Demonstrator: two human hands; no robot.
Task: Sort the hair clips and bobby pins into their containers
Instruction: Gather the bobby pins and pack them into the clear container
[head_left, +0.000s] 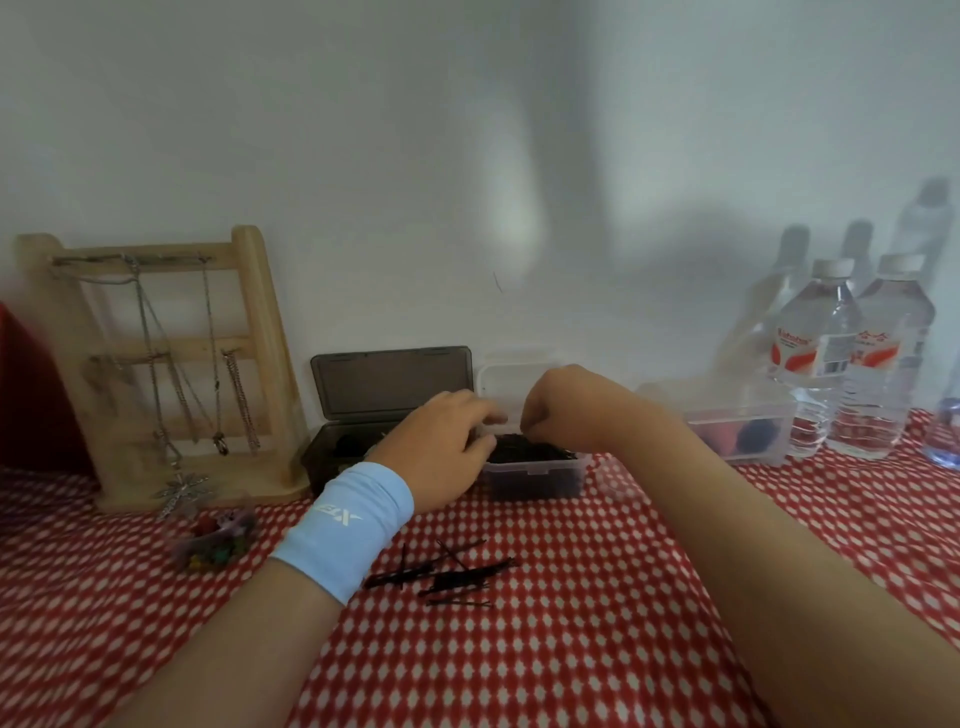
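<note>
Black pins (447, 574) lie loose on the cloth (571, 654), more in the box (535, 475). Thin, stiff, probably slippery: pinch mid-shaft. Your left hand (441, 447) is loosely spread; right hand (561, 410) curled, hold unclear.

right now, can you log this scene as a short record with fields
clear box: open, dark bobby pins inside
dark box: lid up, left of clear box
loose bobby pins: pile on checked cloth, in front
left hand: at the clear box's left rim, fingers relaxed
right hand: fingers curled above the clear box, hold unclear
</note>
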